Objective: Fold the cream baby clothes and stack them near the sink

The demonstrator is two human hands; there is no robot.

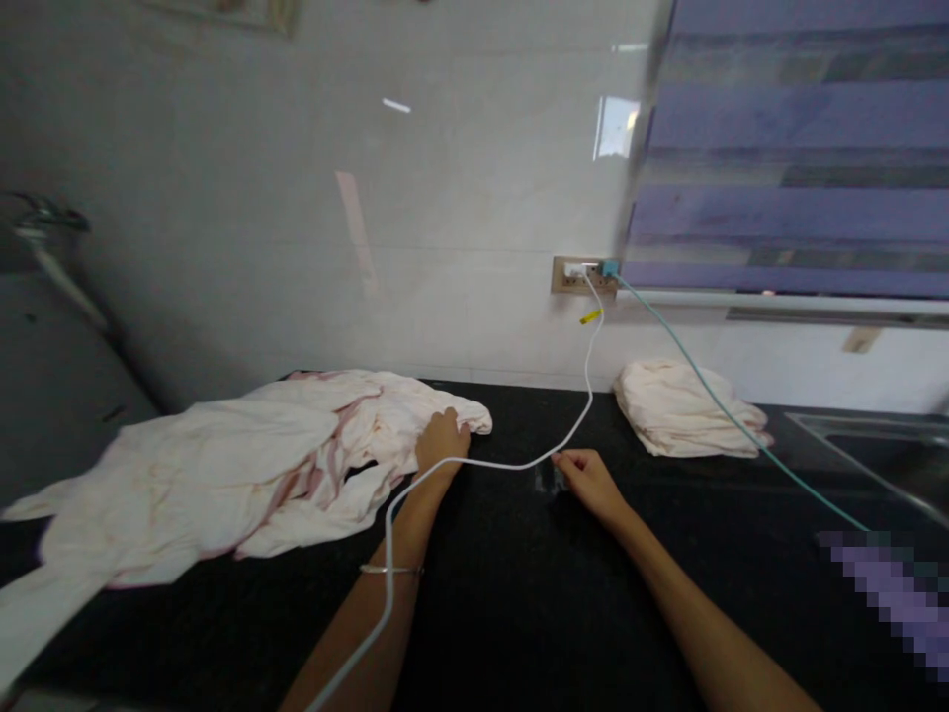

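The left hand rests on the near edge of a crumpled pale pink cloth, fingers curled into the fabric, so its grip is closed on the cloth. The cloth lies spread over the left part of the black counter, with darker pink seams showing among its folds and one end trailing off toward the lower left corner.

The right hand lies on the bare counter, just right of the left hand, knuckles up and fingers bent loosely under; whether it grips anything cannot be told. A white cable runs down from a wall socket, passes just beside the right hand's fingertips, crosses over the left wrist and runs off toward the bottom edge. A thin bangle circles the left forearm.

A second, folded pale cloth sits at the back of the counter, well apart from the hands. A teal cable runs from the same socket across it to the right. A sink lies at the far right, below a window blind.
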